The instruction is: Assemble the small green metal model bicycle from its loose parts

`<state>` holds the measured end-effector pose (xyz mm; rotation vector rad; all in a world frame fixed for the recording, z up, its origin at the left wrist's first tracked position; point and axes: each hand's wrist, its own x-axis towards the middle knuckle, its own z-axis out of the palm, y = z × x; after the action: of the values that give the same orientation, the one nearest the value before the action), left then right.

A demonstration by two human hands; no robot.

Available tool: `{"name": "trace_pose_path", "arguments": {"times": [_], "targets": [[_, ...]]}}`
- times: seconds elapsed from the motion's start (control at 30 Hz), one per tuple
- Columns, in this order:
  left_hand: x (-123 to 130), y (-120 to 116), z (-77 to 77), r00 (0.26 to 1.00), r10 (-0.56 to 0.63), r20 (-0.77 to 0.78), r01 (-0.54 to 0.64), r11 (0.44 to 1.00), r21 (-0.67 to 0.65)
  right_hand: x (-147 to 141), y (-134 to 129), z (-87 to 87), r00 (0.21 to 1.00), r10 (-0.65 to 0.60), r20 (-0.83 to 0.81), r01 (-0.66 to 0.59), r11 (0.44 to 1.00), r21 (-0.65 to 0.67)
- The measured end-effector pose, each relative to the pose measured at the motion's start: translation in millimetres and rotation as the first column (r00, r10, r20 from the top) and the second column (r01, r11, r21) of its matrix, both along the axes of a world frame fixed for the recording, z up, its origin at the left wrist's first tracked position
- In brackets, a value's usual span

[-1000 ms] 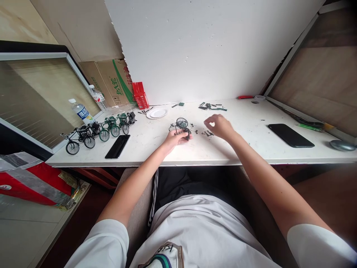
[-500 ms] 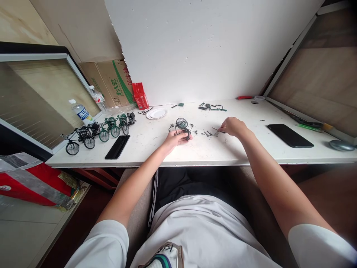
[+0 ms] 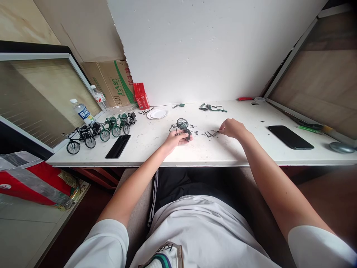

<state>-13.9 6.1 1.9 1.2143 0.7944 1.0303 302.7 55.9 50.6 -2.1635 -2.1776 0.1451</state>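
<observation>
My left hand is closed around a partly built model bicycle above the table, one spoked wheel pointing up. The hand hides some of its frame. To the right, my right hand is low over the table with fingertips pinched on a thin dark rod-like tool, too small to name surely. Its tip is among small loose metal parts on the white tabletop. Whether it touches one I cannot tell.
Finished model bicycles stand at the left by a phone and a bottle. White plates and green and black parts lie at the back. Another phone lies right, near a grey mouse.
My right hand has shifted slightly, and the thin tool's tip is lower, closer to the small parts. My left hand holds the model bicycle as before.
</observation>
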Motion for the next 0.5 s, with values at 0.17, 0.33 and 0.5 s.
{"name": "trace_pose_path", "arguments": {"times": [0.17,0.33,0.5], "targets": [[0.2,-0.3,0.0,1.000,0.005,0.005,-0.004,1.000,-0.007,-2.6,-0.1,-3.9,0.999,-0.046,-0.011,0.047,0.988,0.146],[0.7,1.0,-0.8,1.000,0.001,0.010,-0.001,1.000,-0.016,-16.3,-2.8,-2.0,0.901,0.193,-0.389,0.013,0.883,0.469],[1.8,1.3,-1.7,1.000,0.030,-0.005,-0.030,0.999,-0.022,-58.3,-11.3,-13.3,0.550,0.518,-0.655,0.051,0.762,0.646]]}}
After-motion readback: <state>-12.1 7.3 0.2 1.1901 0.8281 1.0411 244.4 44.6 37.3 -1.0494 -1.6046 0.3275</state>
